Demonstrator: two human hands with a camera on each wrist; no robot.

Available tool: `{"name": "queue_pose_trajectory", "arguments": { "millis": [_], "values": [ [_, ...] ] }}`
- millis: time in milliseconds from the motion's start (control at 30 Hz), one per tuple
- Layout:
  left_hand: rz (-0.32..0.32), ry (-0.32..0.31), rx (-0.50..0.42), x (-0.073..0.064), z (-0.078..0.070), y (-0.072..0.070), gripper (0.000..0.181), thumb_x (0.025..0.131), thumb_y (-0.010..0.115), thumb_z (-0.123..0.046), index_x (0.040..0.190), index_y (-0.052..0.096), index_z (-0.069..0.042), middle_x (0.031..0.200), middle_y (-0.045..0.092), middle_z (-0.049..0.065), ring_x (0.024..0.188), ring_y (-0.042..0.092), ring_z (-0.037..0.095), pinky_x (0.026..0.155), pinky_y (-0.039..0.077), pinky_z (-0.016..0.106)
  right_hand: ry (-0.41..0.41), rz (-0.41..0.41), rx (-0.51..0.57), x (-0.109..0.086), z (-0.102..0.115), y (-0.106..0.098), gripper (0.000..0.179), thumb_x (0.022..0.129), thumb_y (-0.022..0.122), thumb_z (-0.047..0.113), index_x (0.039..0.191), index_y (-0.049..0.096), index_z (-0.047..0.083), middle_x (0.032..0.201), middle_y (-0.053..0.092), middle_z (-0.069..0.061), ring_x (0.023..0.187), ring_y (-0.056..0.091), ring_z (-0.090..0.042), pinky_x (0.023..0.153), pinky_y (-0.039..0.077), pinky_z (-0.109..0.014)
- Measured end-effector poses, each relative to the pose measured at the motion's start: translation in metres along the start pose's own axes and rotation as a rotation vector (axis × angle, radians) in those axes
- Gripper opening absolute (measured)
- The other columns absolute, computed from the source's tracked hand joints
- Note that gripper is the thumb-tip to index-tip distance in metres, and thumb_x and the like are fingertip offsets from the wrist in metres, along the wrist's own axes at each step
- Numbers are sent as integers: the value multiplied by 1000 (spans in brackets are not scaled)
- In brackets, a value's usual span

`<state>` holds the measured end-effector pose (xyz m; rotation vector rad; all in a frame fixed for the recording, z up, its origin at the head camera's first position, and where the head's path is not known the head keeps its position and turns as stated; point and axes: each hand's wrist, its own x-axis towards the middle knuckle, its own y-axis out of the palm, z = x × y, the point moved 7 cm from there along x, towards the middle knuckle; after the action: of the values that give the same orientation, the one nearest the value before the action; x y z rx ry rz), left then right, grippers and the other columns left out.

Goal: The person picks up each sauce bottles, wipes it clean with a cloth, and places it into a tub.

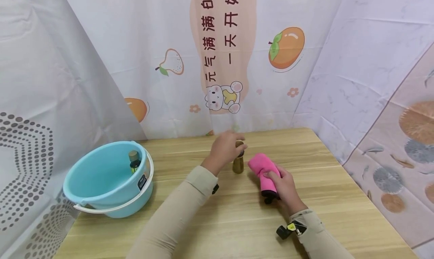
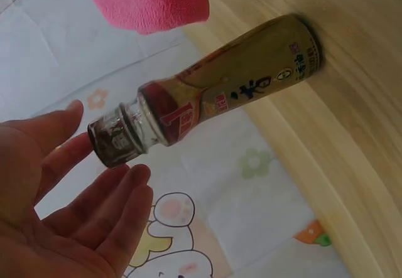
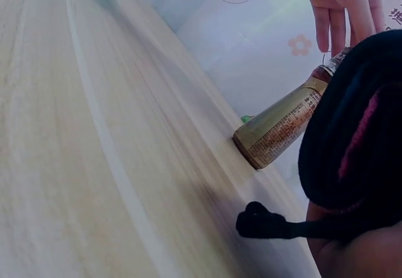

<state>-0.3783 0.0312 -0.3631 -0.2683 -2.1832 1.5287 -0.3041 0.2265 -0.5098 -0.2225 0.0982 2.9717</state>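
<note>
A small glass bottle [image 1: 239, 165] with a gold-brown label and a dark cap [image 2: 114, 139] stands upright on the wooden table. Around that cap my left hand [image 1: 223, 150] reaches with spread fingers; the left wrist view shows the thumb apart from it, and whether a finger behind touches it I cannot tell. My right hand [image 1: 286, 186] grips a rolled pink cloth [image 1: 266, 170] with a black edge, just right of the bottle. In the right wrist view the cloth's dark rolled end [image 3: 339, 127] hides the bottle's top.
A light blue bucket [image 1: 101, 205] with a white handle stands on the table's left side, holding a dark bottle with a tan cap [image 1: 133, 156]. Behind the wooden table [image 1: 237, 229] hangs a printed curtain [image 1: 169, 97]. A black cord end [image 3: 260, 221] dangles by the cloth.
</note>
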Motion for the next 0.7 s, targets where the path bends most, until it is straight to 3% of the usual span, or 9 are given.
{"name": "queue_pose_trajectory", "arguments": {
  "millis": [200, 400, 700],
  "values": [
    [-11, -3, -7, 1, -2, 3, 19, 97, 74, -34, 111, 80, -22, 110, 77, -6, 101, 70, 14, 84, 59, 32, 4, 1, 9, -1, 0, 1, 59, 93, 71, 13, 150, 54, 10, 116, 62, -12, 87, 65, -13, 71, 59, -26],
    [-29, -6, 5, -3, 1, 1, 17, 96, 76, -32, 108, 81, -20, 108, 77, -6, 100, 71, 13, 87, 59, 31, -10, 7, 24, -2, 0, 4, 54, 92, 70, 11, 145, 58, 9, 109, 63, -9, 83, 65, -13, 68, 59, -27],
    [-9, 8, 9, -19, 5, -7, 18, 97, 75, -32, 107, 82, -20, 108, 79, -7, 102, 73, 14, 91, 59, 32, -14, 20, -28, -2, -3, 6, 63, 92, 72, 15, 151, 53, 11, 121, 61, -15, 87, 66, -15, 71, 61, -28]
  ]
}}
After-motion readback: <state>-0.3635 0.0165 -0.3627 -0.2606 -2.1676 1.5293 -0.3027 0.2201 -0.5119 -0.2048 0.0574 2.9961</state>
